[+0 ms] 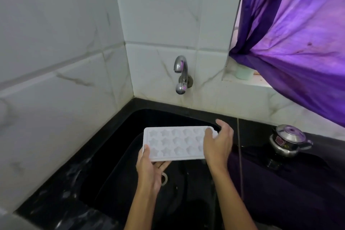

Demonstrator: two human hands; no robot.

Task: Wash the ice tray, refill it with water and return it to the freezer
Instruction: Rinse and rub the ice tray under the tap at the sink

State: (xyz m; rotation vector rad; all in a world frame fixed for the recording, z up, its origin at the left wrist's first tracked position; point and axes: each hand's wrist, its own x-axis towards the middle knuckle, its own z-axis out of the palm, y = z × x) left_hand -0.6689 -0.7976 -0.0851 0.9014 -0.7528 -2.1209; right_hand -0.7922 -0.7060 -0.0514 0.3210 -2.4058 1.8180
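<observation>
Low in the middle of the frame, two bare forearms reach up from the bottom edge and hold a white ice tray (175, 143) level over a black sink (119, 157). Its star-shaped pockets face up.

At the tray's lower left corner, the left hand (149, 169) cups it from below: the thumb lies on the top rim, and the fingers (161, 165) show under the near edge, loosely curled round it. At the tray's right end, the right hand (218, 145) comes over the top, its thumb (223, 123) raised past the far corner and its fingers bent down onto the pockets, gripping that end.

Above the tray, in the middle of the frame, a chrome tap (180, 73) sticks out of the white marble-patterned tiled wall (162, 15), with open space between its spout and the tray. The sink sits in a corner, tiled walls close on the left and behind. To the right, the dark surface (261, 157) carries a small steel pot with a lid (289, 140), well apart from the right hand. A purple curtain (298, 43) hangs across the upper right.
</observation>
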